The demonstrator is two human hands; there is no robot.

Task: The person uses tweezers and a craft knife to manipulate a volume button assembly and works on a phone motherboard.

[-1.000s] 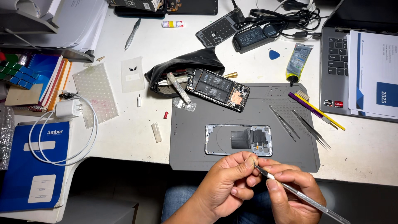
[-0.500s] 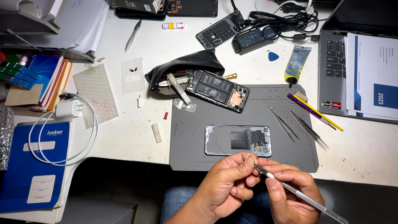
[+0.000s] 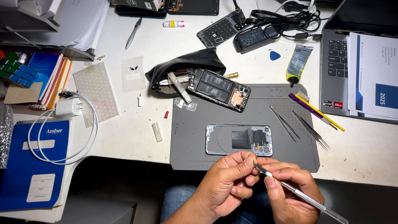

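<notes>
On the white desk (image 3: 124, 137), a grey mat (image 3: 190, 137) takes the middle, a laptop (image 3: 331, 70) and papers sit far right, a blue notebook (image 3: 33, 166) and white charger with cable (image 3: 68, 108) far left. On the mat: a phone frame (image 3: 219, 139) face-up near the front edge, an opened phone (image 3: 219, 89) tilted at the mat's top edge, beside a black pouch (image 3: 186, 66). Tweezers (image 3: 304, 126) and a purple-yellow brush (image 3: 315, 110) lie right of the frame, a glue tube (image 3: 297, 62) above them.

Both hands sit just below the mat's front edge, over the lap. Left hand (image 3: 226, 182): fingers curled, thumb and forefinger pressed together, pinching something tiny; the part itself is too small to make out. Right hand (image 3: 290, 191): closed around a thin metal tool (image 3: 298, 193), tip aimed at the left fingertips (image 3: 248, 159), touching or nearly so.

Change over the last second: almost none. Hands, tool angle and frame hold the same places; the tip stays at the pinch. Reads as slow fine work on the small held piece, not a reach or a put-down. Frame and opened phone are untouched.
</notes>
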